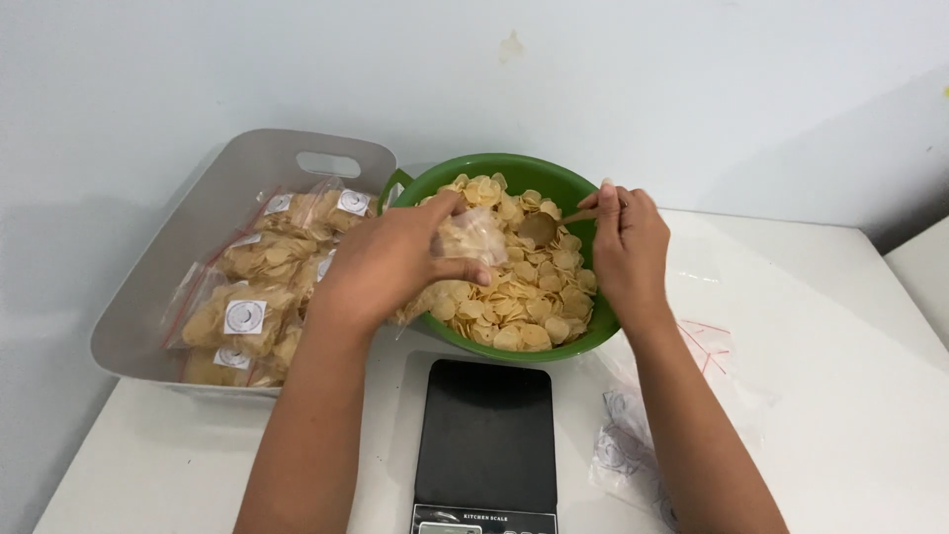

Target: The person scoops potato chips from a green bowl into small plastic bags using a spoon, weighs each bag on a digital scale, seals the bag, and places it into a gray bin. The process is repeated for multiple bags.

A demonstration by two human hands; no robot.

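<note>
A green bowl (583, 341) full of pale yellow round crackers (524, 292) stands at the back of the white table. My left hand (390, 262) holds a clear plastic bag (470, 235), partly filled with crackers, over the bowl's left side. My right hand (628, 247) grips a wooden spoon (549, 225) whose scoop points toward the bag's mouth, just above the heap of crackers.
A black kitchen scale (484, 435) lies in front of the bowl. A grey tub (188, 232) at the left holds several sealed, labelled bags of crackers (242, 316). Empty clear zip bags (633, 450) lie at the right under my right forearm. A wall stands close behind.
</note>
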